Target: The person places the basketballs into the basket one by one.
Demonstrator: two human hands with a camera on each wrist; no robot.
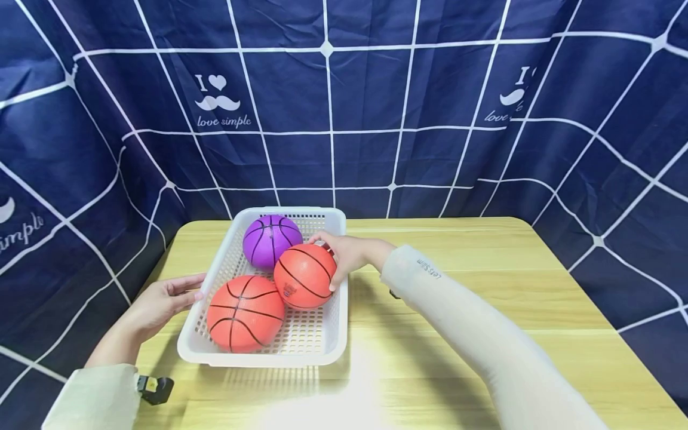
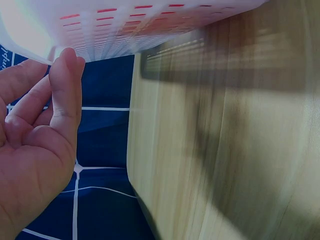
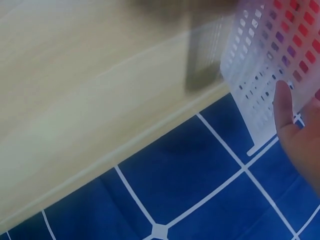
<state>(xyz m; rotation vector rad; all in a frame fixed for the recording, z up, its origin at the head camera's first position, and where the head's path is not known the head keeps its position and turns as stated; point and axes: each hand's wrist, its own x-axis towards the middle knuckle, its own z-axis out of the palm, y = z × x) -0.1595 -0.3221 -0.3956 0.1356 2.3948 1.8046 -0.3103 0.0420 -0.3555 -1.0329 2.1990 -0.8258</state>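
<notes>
A white plastic basket point(image 1: 321, 359) with perforated walls holds a purple basketball point(image 1: 271, 240) at the back, a larger orange basketball point(image 1: 244, 313) at the front left and a smaller orange basketball point(image 1: 304, 277) at the right. My right hand point(image 1: 349, 255) reaches over the basket's right rim and grips the smaller orange ball, thumb on the near side and fingers behind it. At the left rim, my left hand point(image 1: 163, 303) pinches the basket's edge between thumb and fingers. In the left wrist view, the left hand's fingertips point(image 2: 70, 57) meet at that rim.
The basket is over the left part of a light wooden table point(image 1: 462, 263). Dark blue cloth point(image 1: 360, 89) with white grid lines surrounds the table's back and sides. A small black device point(image 1: 156, 388) is strapped at the left wrist.
</notes>
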